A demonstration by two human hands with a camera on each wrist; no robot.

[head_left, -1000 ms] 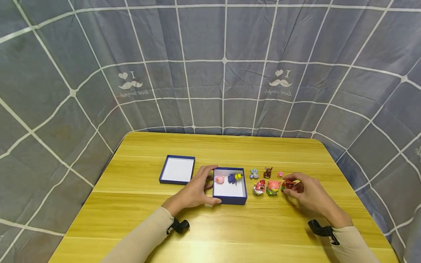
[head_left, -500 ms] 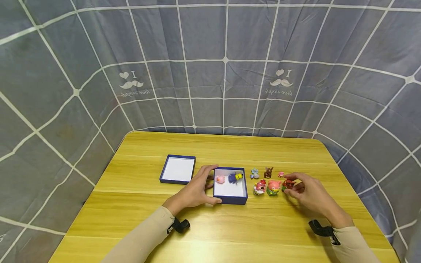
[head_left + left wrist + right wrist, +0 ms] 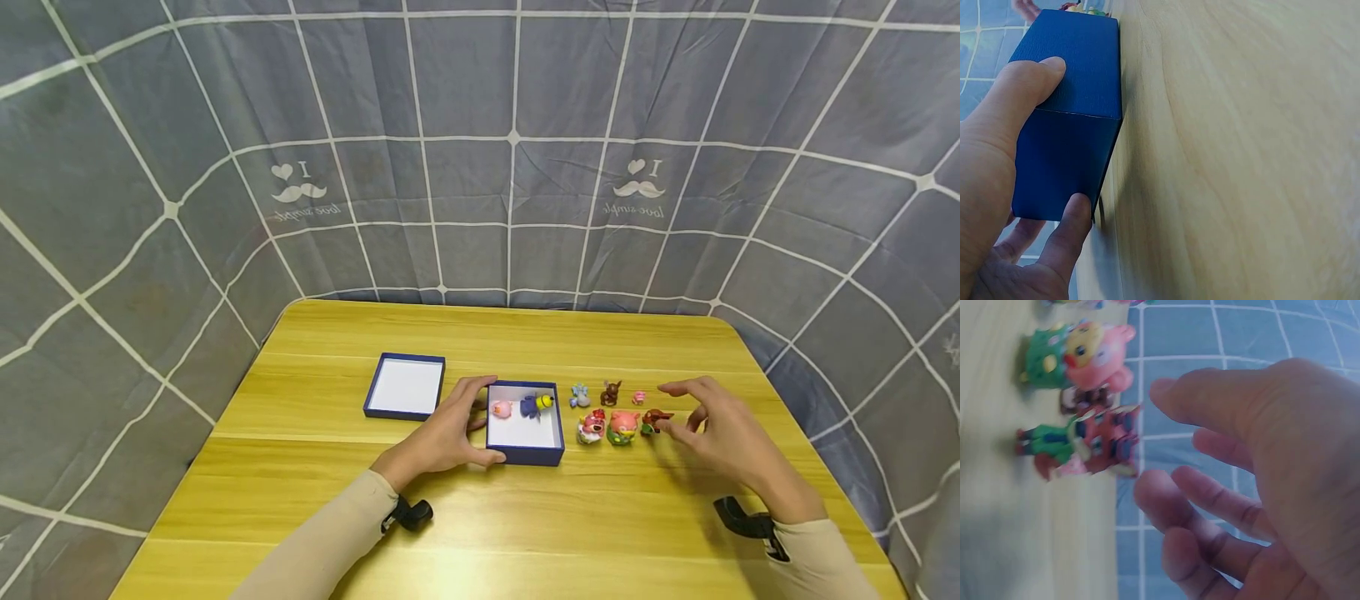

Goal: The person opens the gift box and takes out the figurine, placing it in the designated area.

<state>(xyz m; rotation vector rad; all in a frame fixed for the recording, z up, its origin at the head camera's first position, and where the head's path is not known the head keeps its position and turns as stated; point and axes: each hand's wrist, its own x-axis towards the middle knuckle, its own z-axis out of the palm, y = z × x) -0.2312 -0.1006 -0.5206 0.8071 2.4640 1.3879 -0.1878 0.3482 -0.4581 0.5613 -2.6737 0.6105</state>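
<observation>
My left hand point(image 3: 446, 429) holds a blue box point(image 3: 525, 456) at its left side, thumb against the near wall. In the left wrist view, the thumb and a fingertip rest on the blue outer walls point(image 3: 1063, 156). Inside the box lie a pink figurine point(image 3: 501, 409) and a yellow-headed one in dark blue point(image 3: 534, 406). My right hand point(image 3: 723, 433) is beside a red-brown fox-like figurine point(image 3: 1100, 447) in green clothes. Its fingers are spread apart and hold nothing. The figurine stands upright on the table, a small gap away from the fingertips in the right wrist view.
Left of the box lies a blue-rimmed, white-lined lid point(image 3: 407, 387). Right of the box stand a pink-and-green figurine point(image 3: 622, 427), a pink one with red on top point(image 3: 591, 427), a pale blue one point(image 3: 580, 396), a brown one point(image 3: 611, 393) and a tiny pink one point(image 3: 638, 397).
My right hand has let go of the fox-like figurine and drawn back to the right, its fingers spreading. The left hand and the box have stayed in place.
</observation>
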